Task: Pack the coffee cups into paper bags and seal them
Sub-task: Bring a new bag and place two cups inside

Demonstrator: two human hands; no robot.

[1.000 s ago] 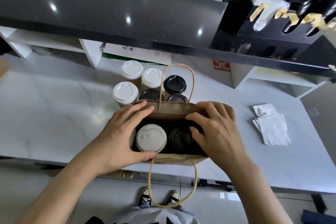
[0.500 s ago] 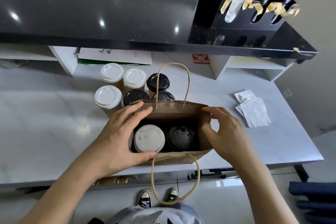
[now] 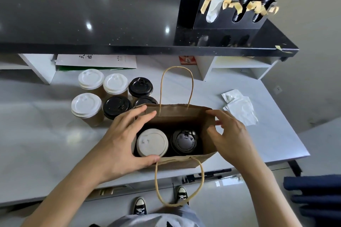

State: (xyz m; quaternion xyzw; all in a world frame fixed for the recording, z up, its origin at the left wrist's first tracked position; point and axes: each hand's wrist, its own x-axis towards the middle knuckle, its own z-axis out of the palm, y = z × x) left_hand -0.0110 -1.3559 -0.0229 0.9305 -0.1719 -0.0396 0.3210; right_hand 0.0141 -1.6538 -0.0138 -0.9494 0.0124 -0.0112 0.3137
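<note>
A brown paper bag (image 3: 177,116) stands open on the white counter near its front edge. Inside it sit a white-lidded cup (image 3: 152,143) on the left and a black-lidded cup (image 3: 184,142) on the right. My left hand (image 3: 118,143) spans the bag's left end, fingers on the far rim and thumb on the near rim. My right hand (image 3: 230,138) holds the bag's right wall, fingertips at the far right corner. One twine handle stands up at the back; the other hangs over the counter's edge.
Several more lidded cups (image 3: 86,105), white and black, stand just behind and left of the bag. White napkins (image 3: 239,107) lie to the right. A black shelf (image 3: 92,24) overhangs the counter's back, carrying a lid holder (image 3: 230,5).
My right hand has come off the black-lidded cup and the far rim and moved to the bag's right wall. My left hand keeps its hold.
</note>
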